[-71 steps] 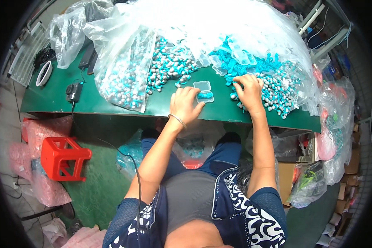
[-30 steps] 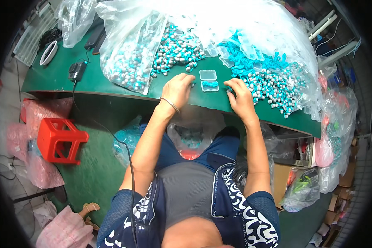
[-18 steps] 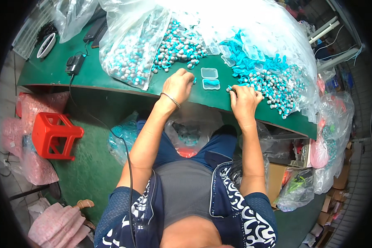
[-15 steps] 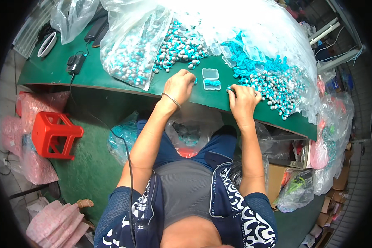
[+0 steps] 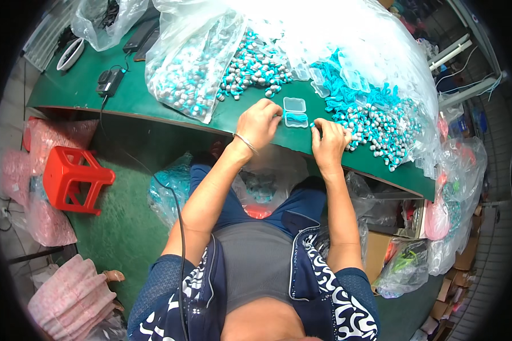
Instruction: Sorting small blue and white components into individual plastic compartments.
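Note:
A small clear hinged case (image 5: 294, 104) lies open on the green table, its lid folded back and a turquoise cord (image 5: 295, 117) in its near half. Just left of it is my left hand (image 5: 258, 126), fingers pinched together; whatever they hold is hidden. My right hand (image 5: 329, 142), on the case's other side, pinches a small turquoise-tipped piece (image 5: 313, 124) between thumb and forefinger. Beside that hand spreads a heap of grey-and-turquoise plug-like pieces (image 5: 384, 131), with turquoise cords (image 5: 352, 82) behind. Similar pieces (image 5: 259, 68) spill from a clear bag (image 5: 190, 79).
A black device (image 5: 110, 82) with a cable and a white oval dish (image 5: 70, 54) sit on the table's left. Large clear plastic bags (image 5: 392, 51) cover its far right. A red stool (image 5: 77, 176) stands on the floor at left. Bagged goods (image 5: 407, 264) are at lower right.
My left hand has moved slightly right, closer to the case. My right hand has shifted a little left and toward me. The whole view has shifted slightly.

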